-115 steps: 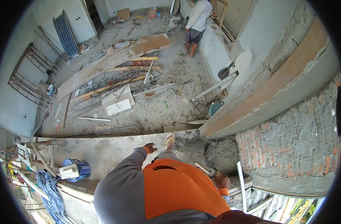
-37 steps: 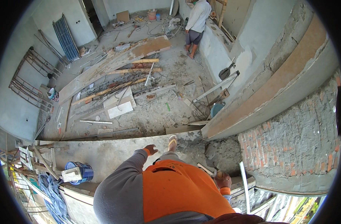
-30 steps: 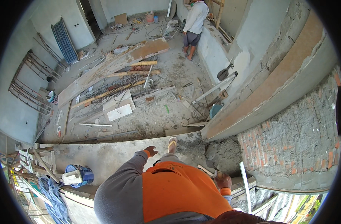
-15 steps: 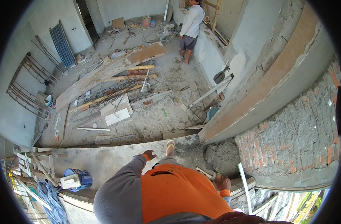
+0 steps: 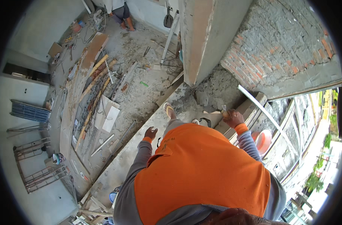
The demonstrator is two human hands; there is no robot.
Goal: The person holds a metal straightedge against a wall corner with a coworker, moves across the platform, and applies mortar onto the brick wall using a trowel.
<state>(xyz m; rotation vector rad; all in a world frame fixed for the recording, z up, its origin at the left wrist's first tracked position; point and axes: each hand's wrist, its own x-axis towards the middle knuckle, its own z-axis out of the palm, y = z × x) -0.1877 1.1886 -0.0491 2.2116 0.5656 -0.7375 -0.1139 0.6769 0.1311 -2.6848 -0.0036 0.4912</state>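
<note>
My right hand (image 5: 235, 118) is wrapped round the pale wooden handle of what looks like a trowel (image 5: 225, 113). Its thin flat blade points left, over the concrete ledge. My left hand (image 5: 151, 133) hangs beside my body with loosely bent fingers apart and nothing in it. One foot in a light flip-flop (image 5: 168, 108) stands on the ledge (image 5: 156, 125), near its edge. A rough mortar patch (image 5: 216, 88) lies ahead, at the foot of a plastered pillar (image 5: 199, 45).
A lower floor at left holds long boards (image 5: 71, 108), bamboo poles (image 5: 90, 84) and white tiles (image 5: 110, 118). A white metal bar (image 5: 268, 116) slants at right, near a pink bucket (image 5: 263, 140). Another person (image 5: 122, 15) stands at the far wall. Behind the bar is a drop outdoors.
My view and body have turned right, toward the pillar and brick wall. The trowel remains in my right hand; my left hand stays empty. The pink bucket has come into view.
</note>
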